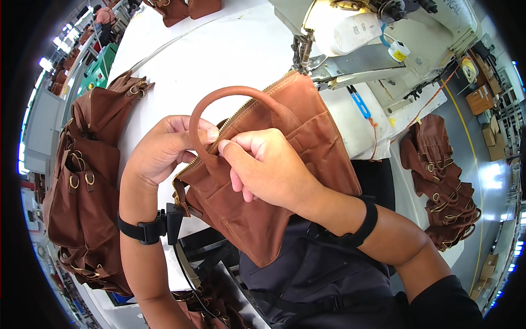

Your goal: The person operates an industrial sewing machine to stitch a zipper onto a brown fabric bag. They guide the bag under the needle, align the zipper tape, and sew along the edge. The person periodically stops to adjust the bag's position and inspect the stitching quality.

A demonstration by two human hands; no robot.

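A brown leather bag (318,137) lies at a slant across the table edge and my lap, its zippered edge up and its pocketed side toward me. A rolled handle (235,90) arches over the brass zipper (246,105). Through the handle's loop, the thumb and fingers of my left hand (167,143) pinch the zippered edge. Just to its right, my right hand (268,164) is closed at the same edge, thumb and forefinger pressed together by the handle's base. Whether a thread or other small thing is between the fingertips cannot be made out.
A sewing machine (345,71) stands beyond the bag, its needle area near the bag's far corner. Blue thread snips (359,102) lie beside it. Brown bags are heaped at left (82,203) and right (438,186). A distant person (104,19) stands at upper left.
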